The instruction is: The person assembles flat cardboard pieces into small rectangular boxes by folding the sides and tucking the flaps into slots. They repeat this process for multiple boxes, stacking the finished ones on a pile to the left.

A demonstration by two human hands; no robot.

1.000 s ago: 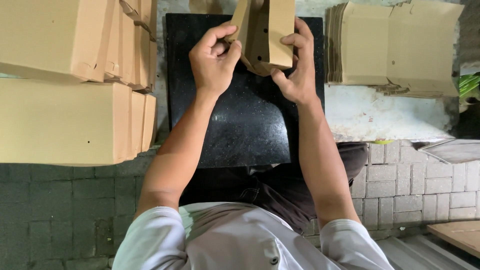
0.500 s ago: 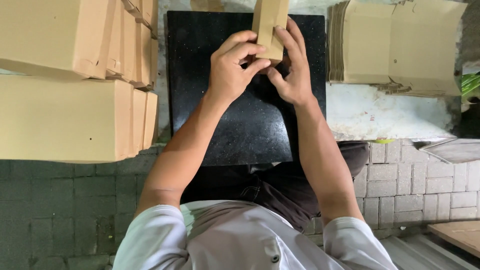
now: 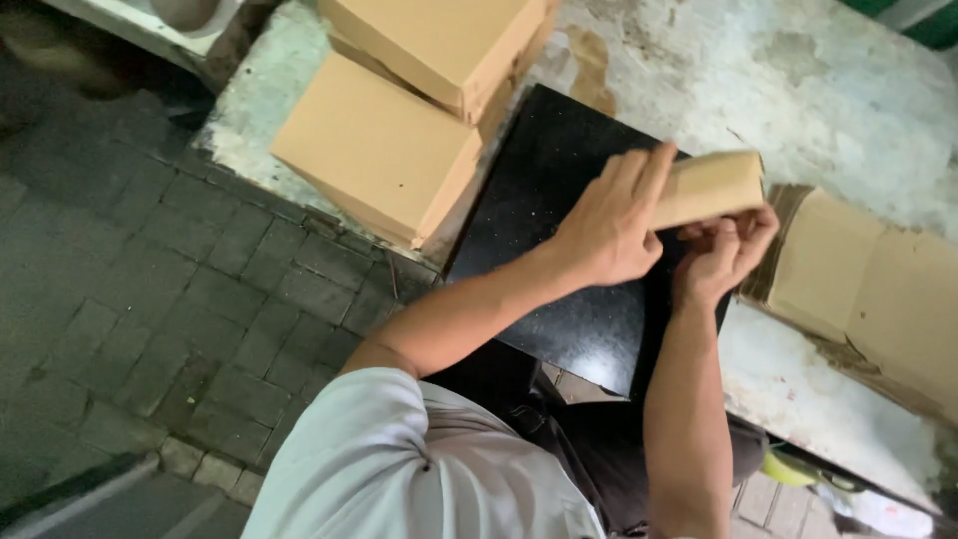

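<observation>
box: small folded cardboard box [image 3: 711, 187], over black slab [image 3: 559, 200], 2 o'clock of frame
left hand [image 3: 609, 225]: closed over near end
right hand [image 3: 723, 255]: pinching underside
feel: probably light, creasable; better gripped along folded edges

The person wears a pale grey short-sleeved shirt, its loose sleeve ending above the elbow and creased across the shoulder and chest. Dark trousers cover the lap below it. Both forearms are bare, and the left hand [image 3: 609, 225] and right hand [image 3: 720, 255] carry no gloves, rings, watch or bands.
</observation>
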